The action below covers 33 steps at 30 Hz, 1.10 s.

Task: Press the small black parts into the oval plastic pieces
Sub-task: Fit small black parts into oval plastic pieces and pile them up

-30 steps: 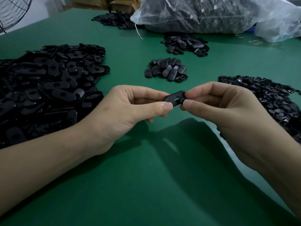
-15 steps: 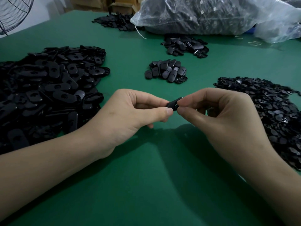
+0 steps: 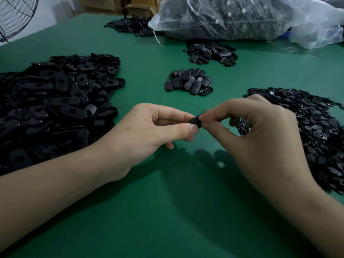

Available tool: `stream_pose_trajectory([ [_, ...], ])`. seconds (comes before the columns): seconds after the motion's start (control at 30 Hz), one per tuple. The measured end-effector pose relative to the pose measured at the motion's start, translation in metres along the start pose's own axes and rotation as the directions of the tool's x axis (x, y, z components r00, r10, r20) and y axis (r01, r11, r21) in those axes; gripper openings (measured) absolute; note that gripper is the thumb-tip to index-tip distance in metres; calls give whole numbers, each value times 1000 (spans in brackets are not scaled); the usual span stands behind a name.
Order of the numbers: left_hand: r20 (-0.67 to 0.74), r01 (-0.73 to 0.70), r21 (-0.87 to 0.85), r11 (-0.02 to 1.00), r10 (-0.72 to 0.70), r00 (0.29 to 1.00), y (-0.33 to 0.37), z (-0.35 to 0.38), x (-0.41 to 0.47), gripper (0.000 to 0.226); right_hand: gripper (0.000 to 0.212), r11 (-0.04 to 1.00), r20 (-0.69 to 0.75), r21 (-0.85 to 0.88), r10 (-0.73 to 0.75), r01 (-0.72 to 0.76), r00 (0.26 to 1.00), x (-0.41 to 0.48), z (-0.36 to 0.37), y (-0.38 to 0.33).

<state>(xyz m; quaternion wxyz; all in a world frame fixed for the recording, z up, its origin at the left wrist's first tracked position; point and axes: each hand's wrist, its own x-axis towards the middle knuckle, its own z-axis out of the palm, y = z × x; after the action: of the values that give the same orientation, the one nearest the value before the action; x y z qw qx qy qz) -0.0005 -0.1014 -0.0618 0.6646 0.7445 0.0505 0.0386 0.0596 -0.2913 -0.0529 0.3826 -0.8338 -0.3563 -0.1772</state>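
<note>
Worktop: green worktop (image 3: pixel 167 220), both forearms reaching in from the near edge.
Left hand: left hand (image 3: pixel 149 135) raised above the surface, thumb and forefinger clamped on one end of a black oval plastic piece (image 3: pixel 195 119).
Right hand: right hand (image 3: pixel 260 140) meets it, fingers (image 3: pixel 219 113) pinching the other end; the fingertips cover most of the piece, so no small part can be made out on it.
Left flank: broad heap of oval pieces (image 3: pixel 55 101), each with a round hole.
Right flank: spread of small black parts (image 3: pixel 312 131), partly hidden behind the right hand.
Centre: small pile of oval pieces (image 3: pixel 189 81) just beyond the hands.
Further back: looser pile of oval pieces (image 3: pixel 210 53).
Container: clear plastic bag (image 3: pixel 242 17), lying on its side, packed with dark parts; its tie string trails onto the worktop.
Far edge: another dark pile (image 3: pixel 130 26), cardboard boxes (image 3: pixel 137 7) with contents unseen, wire fan guard (image 3: pixel 14 15) at far left.
</note>
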Motion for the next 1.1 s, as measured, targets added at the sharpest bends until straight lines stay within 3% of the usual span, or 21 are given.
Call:
stream_pose_trajectory([
  [0.17,23,-3,-33,999,4,1000,1,-1,0,26,7,997,-31,-50,-62,60,998,1,-1,2],
  [0.3,19,-8,-69,998,10,1000,2,0,-1,25,6,999,-10,12,-51,51,999,3,-2,4],
  [0.43,46,-27,-81,996,31,998,3,-1,-1,25,20,971,85,227,56,-74,995,9,-9,9],
  [0.57,82,-58,-59,997,63,995,3,-3,-1,26,28,803,256,520,176,-289,950,13,-10,11],
  [0.67,107,-77,-14,997,78,991,3,-4,-1,22,26,753,308,561,194,-343,931,13,-8,14],
  [0.83,95,-118,1,993,118,989,3,-3,0,17,28,797,289,548,107,-257,951,13,-10,9],
  [0.97,114,-139,24,990,136,984,2,-4,0,12,38,772,292,568,133,-284,947,14,-10,7],
  [1.1,35,-283,114,952,280,959,0,-1,-3,6,42,723,313,590,205,-359,927,12,-8,4],
])
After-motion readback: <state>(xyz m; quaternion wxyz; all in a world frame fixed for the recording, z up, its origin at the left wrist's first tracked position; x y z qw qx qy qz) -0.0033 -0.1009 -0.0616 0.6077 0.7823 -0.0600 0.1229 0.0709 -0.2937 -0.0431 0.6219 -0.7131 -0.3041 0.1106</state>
